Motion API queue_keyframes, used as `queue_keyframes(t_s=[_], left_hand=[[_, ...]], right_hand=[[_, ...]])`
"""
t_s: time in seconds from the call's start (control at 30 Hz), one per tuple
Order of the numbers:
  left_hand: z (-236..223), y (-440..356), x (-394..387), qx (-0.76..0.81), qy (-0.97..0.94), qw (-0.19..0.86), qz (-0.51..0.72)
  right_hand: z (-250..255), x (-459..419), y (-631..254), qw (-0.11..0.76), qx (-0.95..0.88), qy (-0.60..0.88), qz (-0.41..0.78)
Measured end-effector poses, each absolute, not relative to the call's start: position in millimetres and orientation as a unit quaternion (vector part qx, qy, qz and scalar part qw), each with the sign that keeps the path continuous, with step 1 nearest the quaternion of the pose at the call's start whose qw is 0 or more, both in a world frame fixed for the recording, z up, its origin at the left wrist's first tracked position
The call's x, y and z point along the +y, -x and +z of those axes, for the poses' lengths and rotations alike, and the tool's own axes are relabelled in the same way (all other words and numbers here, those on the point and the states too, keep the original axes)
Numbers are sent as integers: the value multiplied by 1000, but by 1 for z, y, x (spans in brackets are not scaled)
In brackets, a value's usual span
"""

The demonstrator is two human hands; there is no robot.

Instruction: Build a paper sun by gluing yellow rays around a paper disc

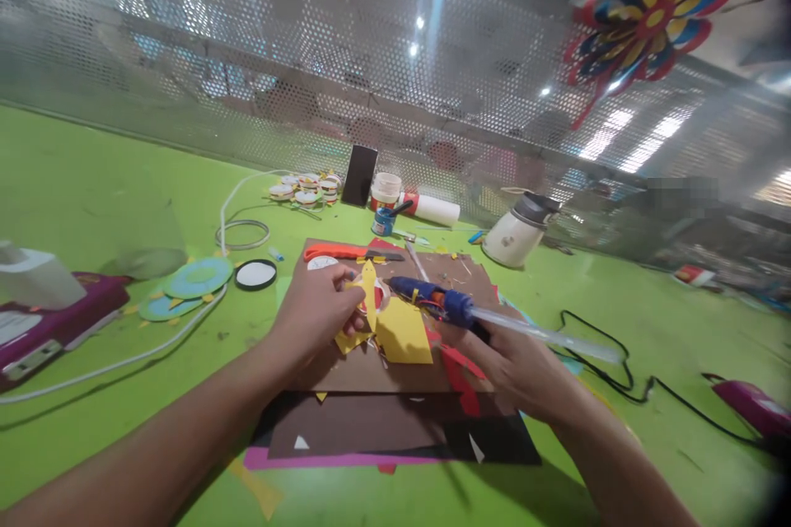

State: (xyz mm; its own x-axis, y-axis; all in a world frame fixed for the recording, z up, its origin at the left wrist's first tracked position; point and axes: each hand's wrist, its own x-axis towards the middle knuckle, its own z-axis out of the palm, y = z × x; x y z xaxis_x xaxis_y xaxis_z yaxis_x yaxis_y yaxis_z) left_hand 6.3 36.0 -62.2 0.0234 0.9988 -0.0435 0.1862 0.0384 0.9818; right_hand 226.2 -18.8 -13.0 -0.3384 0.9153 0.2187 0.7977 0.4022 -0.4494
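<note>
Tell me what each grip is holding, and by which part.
Left grip: a yellow paper piece, pinched along its left side. Right grip: a blue glue gun, by the handle below its body.

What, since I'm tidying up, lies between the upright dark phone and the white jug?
In the head view, a tub, a blue jar before it, a white cylinder on its side and a small blue item lie between phone and jug.

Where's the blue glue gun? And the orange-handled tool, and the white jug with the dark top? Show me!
Blue glue gun (435,300): head view, on the middle of its body.
Orange-handled tool (339,252): head view, on its orange handle.
White jug with the dark top (517,234): head view, on its white side.
</note>
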Motion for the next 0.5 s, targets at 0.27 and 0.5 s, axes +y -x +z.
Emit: queue_keyframes(t_s=[0.27, 0.5], left_hand=[[-69, -6, 37, 594, -582, 400, 386], [-75, -4, 39, 606, -609, 354, 370]], right_hand=[[-14, -25, -221, 204, -794, 551, 155], [-20, -23, -219, 228, -803, 526, 161]])
